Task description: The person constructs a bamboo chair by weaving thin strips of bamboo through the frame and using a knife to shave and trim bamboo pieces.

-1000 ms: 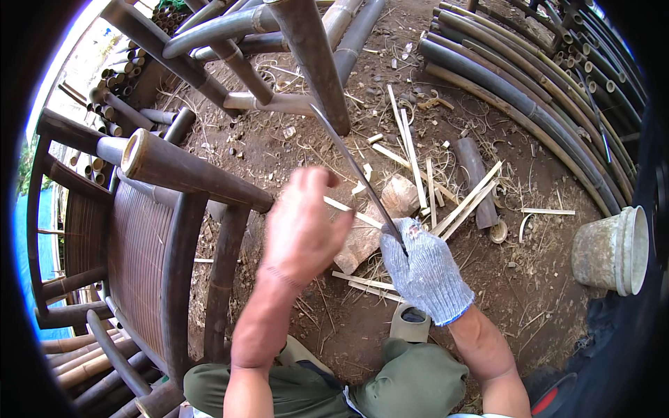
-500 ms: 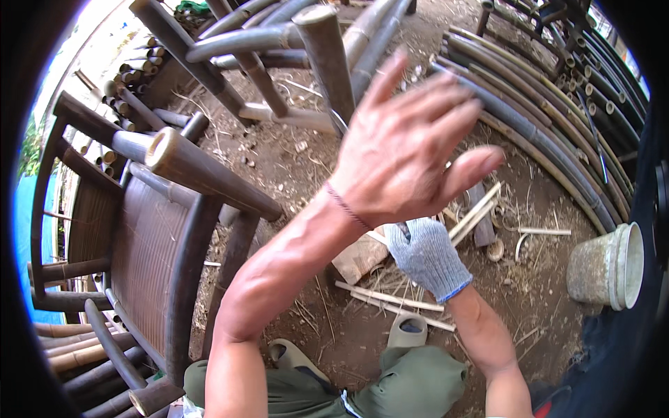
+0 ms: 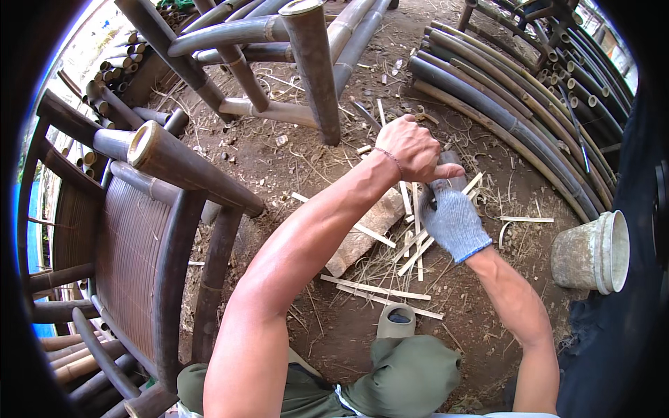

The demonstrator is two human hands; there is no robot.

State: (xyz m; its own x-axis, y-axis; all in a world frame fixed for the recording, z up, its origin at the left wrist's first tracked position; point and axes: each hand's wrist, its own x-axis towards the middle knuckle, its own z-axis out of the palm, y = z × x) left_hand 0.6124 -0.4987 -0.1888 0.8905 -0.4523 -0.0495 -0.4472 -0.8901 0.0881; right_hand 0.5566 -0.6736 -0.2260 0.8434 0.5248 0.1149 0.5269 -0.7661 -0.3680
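Observation:
My left hand (image 3: 410,148), bare with a thin braided cord at the wrist, is closed in a fist over the middle of the ground. What its fingers hold is hidden. A narrow dark blade (image 3: 366,115) shows just beyond the wrist; I cannot tell whether it is held. My right hand (image 3: 454,219), in a grey knitted glove with a blue hem, is curled just below and right of the left, its grip hidden from above. A short dark bamboo piece (image 3: 449,171) shows between the hands. Pale split strips (image 3: 418,244) lie beneath, beside a wooden block (image 3: 369,233).
A dark bamboo chair (image 3: 132,251) stands at left, another bamboo frame (image 3: 306,63) ahead. Long bamboo poles (image 3: 509,125) are stacked at right, near a dirty white bucket (image 3: 589,254) on its side. Shavings litter the dirt around my sandal (image 3: 396,320).
My left hand has gone from spread fingers to a fist and come down beside the glove. My right hand has moved slightly up and right. The view has shifted a little.

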